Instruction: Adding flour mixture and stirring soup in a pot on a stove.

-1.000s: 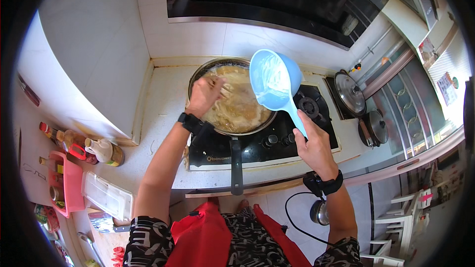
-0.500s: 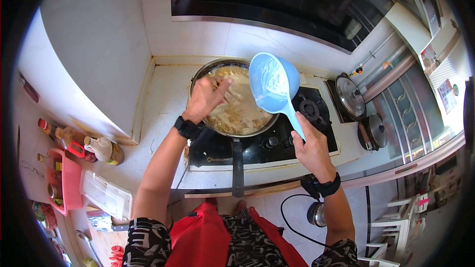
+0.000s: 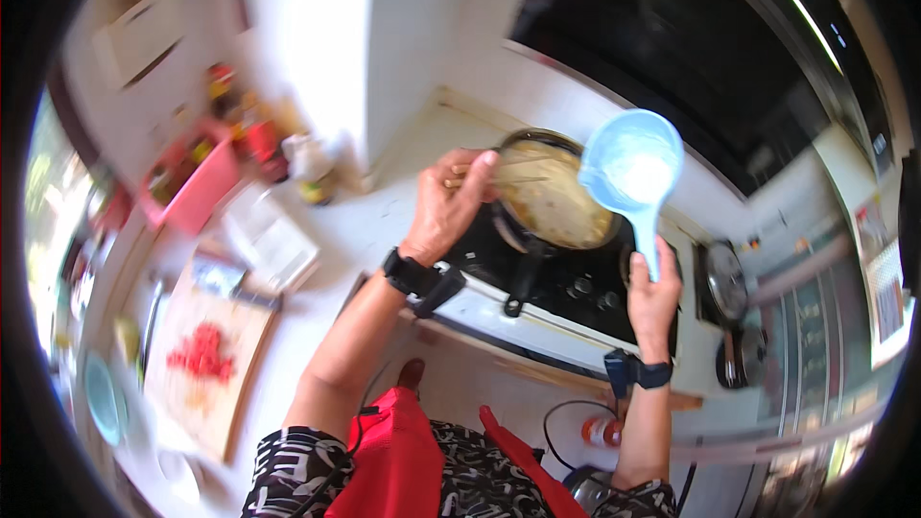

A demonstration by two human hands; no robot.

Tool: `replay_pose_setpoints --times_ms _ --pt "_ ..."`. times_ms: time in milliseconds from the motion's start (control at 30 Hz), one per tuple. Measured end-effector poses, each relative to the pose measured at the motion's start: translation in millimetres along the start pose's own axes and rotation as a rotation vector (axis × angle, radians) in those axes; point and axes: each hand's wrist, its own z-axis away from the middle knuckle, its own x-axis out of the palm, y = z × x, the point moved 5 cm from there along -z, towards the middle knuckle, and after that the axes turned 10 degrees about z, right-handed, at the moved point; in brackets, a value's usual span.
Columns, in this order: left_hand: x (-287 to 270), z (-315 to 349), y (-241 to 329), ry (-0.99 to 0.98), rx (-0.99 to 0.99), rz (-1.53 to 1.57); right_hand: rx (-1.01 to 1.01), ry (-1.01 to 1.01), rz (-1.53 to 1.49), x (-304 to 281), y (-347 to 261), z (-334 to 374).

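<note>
My left hand [image 3: 446, 197] is closed around a pair of thin chopsticks [image 3: 523, 179], whose ends reach over the left side of a frying pan [image 3: 522, 280]. The pan sits on the black gas stove with its dark handle toward me. Pale, cloudy liquid [image 3: 561, 203] with lumps fills it. In my right hand [image 3: 655, 293] is the handle of a light blue plastic water dipper [image 3: 633, 158]. Its bowl is held above the pan's right edge, tilted so that its wet, shiny inside shows. Motion blur hides fine detail at the chopsticks.
On the left, a cutting board [image 3: 245, 364] carries chopped red pieces [image 3: 203, 353] beside a knife [image 3: 259, 293]. A clear plastic box [image 3: 269, 235], a pink basket [image 3: 197, 187] and several bottles stand behind. A lidded pan [image 3: 724, 280] is at right; a dark range hood [image 3: 662, 48] hangs above.
My view has swung left, bringing the cutting board further into sight. My left hand has drawn back from over the pan to its left edge. The dipper stays in my right hand.
</note>
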Motion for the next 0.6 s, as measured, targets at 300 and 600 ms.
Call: replay_pose_setpoints --times_ms 300,600 --pt "-131.5 234.7 118.9 0.527 0.155 0.128 0.45 -0.49 -0.932 -0.4 -107.4 114.8" --pt "-271.6 454.0 254.3 0.977 0.362 0.067 0.301 -0.957 -1.051 9.9 -237.3 238.2"
